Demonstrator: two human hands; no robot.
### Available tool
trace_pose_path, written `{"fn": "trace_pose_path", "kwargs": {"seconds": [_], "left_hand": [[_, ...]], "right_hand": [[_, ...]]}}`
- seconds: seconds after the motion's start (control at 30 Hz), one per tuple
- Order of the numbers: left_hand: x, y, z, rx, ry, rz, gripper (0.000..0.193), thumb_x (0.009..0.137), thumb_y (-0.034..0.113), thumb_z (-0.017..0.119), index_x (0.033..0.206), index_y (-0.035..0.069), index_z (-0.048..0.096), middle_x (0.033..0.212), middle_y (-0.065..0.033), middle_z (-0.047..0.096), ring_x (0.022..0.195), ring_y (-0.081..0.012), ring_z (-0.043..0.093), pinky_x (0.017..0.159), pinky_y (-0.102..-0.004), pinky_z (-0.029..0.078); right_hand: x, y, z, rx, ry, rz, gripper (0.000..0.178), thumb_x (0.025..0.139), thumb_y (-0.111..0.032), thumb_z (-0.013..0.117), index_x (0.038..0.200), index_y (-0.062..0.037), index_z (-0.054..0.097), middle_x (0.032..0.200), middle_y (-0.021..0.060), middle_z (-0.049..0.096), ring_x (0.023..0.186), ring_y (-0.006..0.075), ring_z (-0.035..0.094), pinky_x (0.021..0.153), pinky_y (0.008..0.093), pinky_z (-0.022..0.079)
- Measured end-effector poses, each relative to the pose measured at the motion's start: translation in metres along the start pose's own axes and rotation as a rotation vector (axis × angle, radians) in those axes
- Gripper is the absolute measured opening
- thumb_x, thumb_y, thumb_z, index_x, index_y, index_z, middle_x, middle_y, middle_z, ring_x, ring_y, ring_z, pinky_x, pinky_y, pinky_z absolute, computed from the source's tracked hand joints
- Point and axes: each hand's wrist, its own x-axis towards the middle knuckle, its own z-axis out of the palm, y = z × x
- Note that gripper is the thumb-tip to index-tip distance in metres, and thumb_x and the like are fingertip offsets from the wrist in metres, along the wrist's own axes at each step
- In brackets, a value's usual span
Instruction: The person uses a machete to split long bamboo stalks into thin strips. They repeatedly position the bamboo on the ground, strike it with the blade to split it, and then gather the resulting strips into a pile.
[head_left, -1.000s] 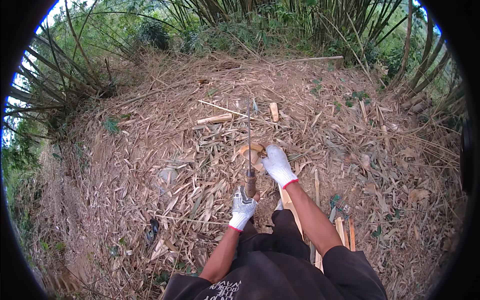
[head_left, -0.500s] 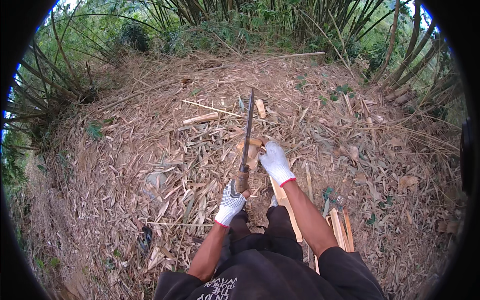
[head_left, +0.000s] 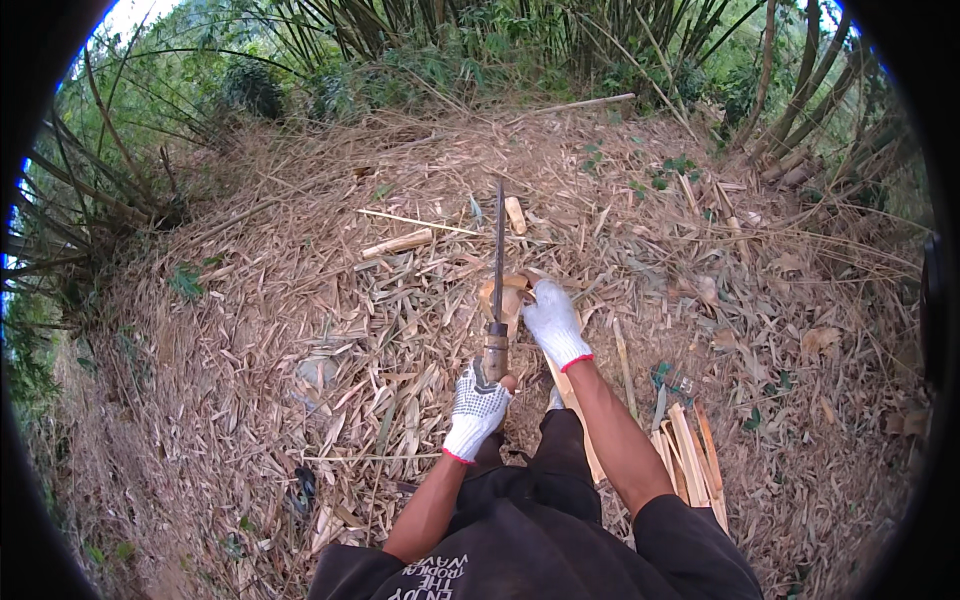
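Left white-gloved hand (head_left: 478,408) grips brown wooden handle (head_left: 495,358) of long dark-metal knife (head_left: 498,285); blade passes over pale-brown wood piece (head_left: 511,303). Right white-gloved hand (head_left: 553,320) at wood piece's right edge; cannot tell if holding.

Room over leaf litter (head_left: 250,330) at left, knife (head_left: 499,270) barring middle, wood strips (head_left: 687,447) lower right

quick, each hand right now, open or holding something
Left hand: closed, holding the machete.
Right hand: at the pale wood piece; whether it grips it cannot be told.
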Motion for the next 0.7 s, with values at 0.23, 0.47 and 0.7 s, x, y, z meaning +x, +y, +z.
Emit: {"fn": "trace_pose_path", "kwargs": {"seconds": [0.23, 0.47, 0.7], "left_hand": [[0.006, 0.010, 0.014, 0.007, 0.089, 0.015, 0.036, 0.077, 0.018, 0.069, 0.105, -0.003, 0.061, 0.081, -0.0172, 0.068, 0.071, -0.0284, 0.067, 0.064, -0.0389, 0.053], [0.004, 0.010, 0.035, -0.348, 0.175, -0.038, 0.045, 0.079, 0.013, 0.071, 0.118, 0.002, 0.050, 0.080, -0.0039, 0.059, 0.064, -0.0147, 0.059, 0.053, -0.0270, 0.047], [0.051, -0.020, 0.060, -0.237, 0.249, -0.041, 0.054, 0.077, 0.013, 0.070, 0.125, -0.001, 0.048, 0.084, -0.0058, 0.057, 0.068, -0.0173, 0.057, 0.066, -0.0331, 0.047]], "right_hand": [[0.004, 0.028, 0.011, 0.260, 0.043, 0.116, 0.046, 0.084, -0.005, 0.058, 0.129, -0.0037, 0.055, 0.109, 0.0204, 0.066, 0.104, 0.0332, 0.064, 0.086, 0.0402, 0.051], [-0.080, 0.197, 0.024, 0.290, 0.066, 0.641, 0.035, 0.080, -0.011, 0.059, 0.112, 0.0005, 0.065, 0.104, 0.0228, 0.068, 0.101, 0.0345, 0.065, 0.088, 0.0387, 0.050], [-0.274, 0.471, 0.059, -0.080, -0.418, 1.266, 0.044, 0.076, -0.025, 0.058, 0.110, 0.0010, 0.066, 0.112, 0.0277, 0.064, 0.110, 0.0396, 0.061, 0.095, 0.0437, 0.048]]}}
